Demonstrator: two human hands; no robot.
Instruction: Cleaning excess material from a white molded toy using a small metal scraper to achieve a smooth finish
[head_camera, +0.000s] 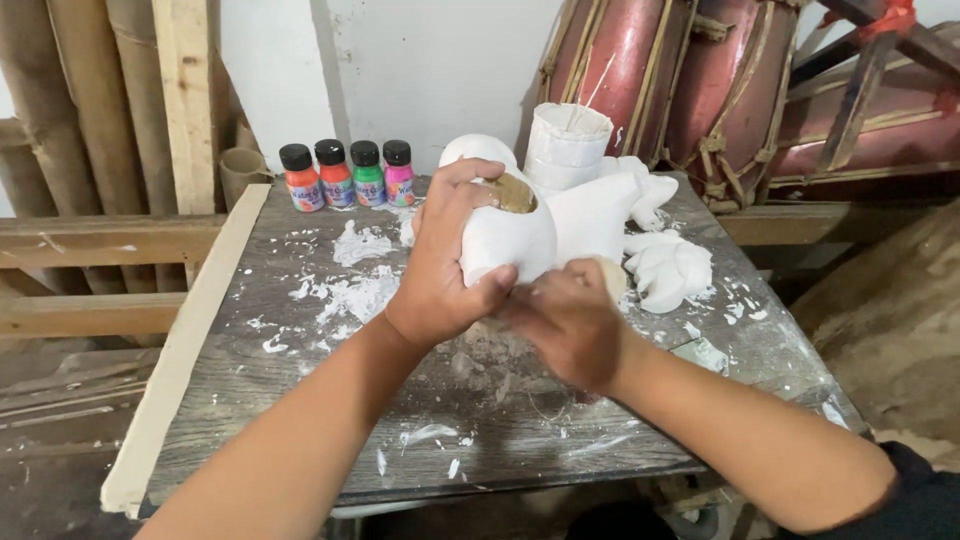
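Near the middle of the tabletop (300, 400), the left hand (445, 265) grips a white figure (560, 225) tight while the right hand (570, 320) pinches and rubs its bottom edge, a smoothing step, I think, that next needs small, gentle strokes.

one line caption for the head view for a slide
Left hand holds a white plaster figure while right hand works its underside over a paint-smeared grey wooden board.
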